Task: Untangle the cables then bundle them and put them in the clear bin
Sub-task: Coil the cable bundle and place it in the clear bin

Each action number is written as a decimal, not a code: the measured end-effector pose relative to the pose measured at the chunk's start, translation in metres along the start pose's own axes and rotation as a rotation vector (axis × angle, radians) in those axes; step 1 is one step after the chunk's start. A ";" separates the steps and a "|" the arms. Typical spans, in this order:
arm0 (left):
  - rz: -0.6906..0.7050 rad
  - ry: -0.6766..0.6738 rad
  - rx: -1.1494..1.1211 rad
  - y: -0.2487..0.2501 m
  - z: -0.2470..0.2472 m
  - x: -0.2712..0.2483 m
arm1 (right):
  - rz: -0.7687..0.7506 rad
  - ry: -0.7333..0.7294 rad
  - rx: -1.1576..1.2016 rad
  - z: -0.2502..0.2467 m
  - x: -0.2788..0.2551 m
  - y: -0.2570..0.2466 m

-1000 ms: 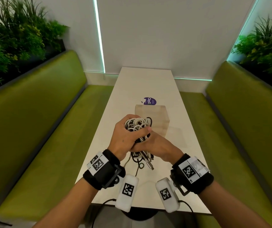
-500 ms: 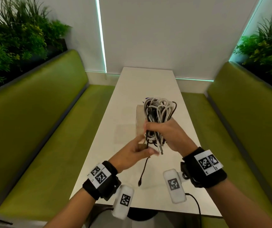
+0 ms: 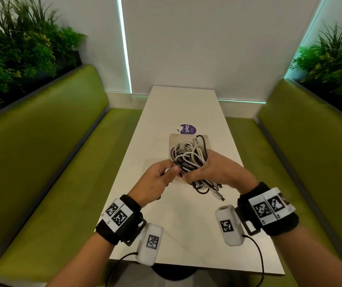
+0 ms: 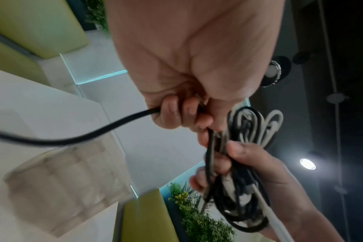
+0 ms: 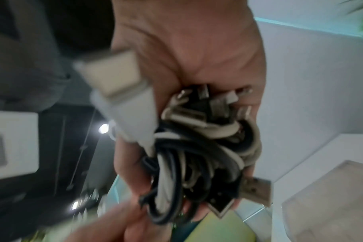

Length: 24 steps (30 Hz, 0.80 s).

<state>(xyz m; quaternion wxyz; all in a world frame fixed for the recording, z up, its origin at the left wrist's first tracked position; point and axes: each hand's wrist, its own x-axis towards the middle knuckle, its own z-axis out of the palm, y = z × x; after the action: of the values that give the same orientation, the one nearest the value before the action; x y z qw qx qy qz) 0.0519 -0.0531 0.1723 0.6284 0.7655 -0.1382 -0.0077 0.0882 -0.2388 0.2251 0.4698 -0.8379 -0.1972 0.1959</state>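
A coiled bundle of black and white cables hangs above the white table, gripped round its middle by my right hand. The cable bundle fills that fist in the right wrist view, with USB plugs sticking out. My left hand sits just left of the bundle and pinches one black cable, which trails off to the left in the left wrist view. The clear bin stands on the table right behind the bundle, mostly hidden by it.
A purple round sticker lies on the table beyond the bin. Green padded benches run along both sides of the table, with plants on ledges behind them. A white wall closes the far end.
My right hand has lowered the bundle from upright to a tilt over the bin's near side. My left hand has risen and taken hold of the loose black cable.
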 end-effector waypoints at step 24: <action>-0.013 -0.014 -0.188 0.008 -0.008 0.001 | -0.169 0.231 0.235 0.010 -0.004 0.002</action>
<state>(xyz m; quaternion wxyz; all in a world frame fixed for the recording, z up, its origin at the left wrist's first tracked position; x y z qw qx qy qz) 0.0531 -0.0469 0.1816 0.6964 0.7039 -0.1364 -0.0299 0.0799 -0.2343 0.2189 0.5988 -0.7745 -0.1874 0.0797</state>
